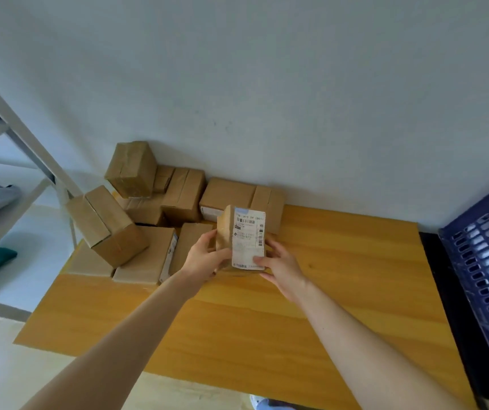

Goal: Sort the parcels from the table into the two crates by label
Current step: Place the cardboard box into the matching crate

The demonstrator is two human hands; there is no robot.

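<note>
Pale, bare wall [296,84] fills the upper half of the view, and below it lies a yellow-brown wooden surface [266,321] pushed against that wall. Near the middle of the surface, a small cardboard parcel [224,232] stands upright between the two hands. Its white shipping label [249,238], with barcodes, faces the camera. The left hand [204,258] grips the parcel's brown left side, its fingers [206,242] curled round the edge. The right hand [281,267] holds the right side, its thumb lying over the label's lower corner. Whether the parcel's lower end touches the surface cannot be told.

Just behind it, a long cardboard box [237,193] lies against the wall. To the left, a heap of cardboard parcels [148,217] crowds the far left corner of the surface, some flat, some tilted on top of others. One tilted box [110,226] leans over the left edge of the heap.

At the right edge stands a dark blue plastic crate [485,261] with slotted walls, beside the surface. At the far left, a white metal shelf frame [15,128] slants across the view.
</note>
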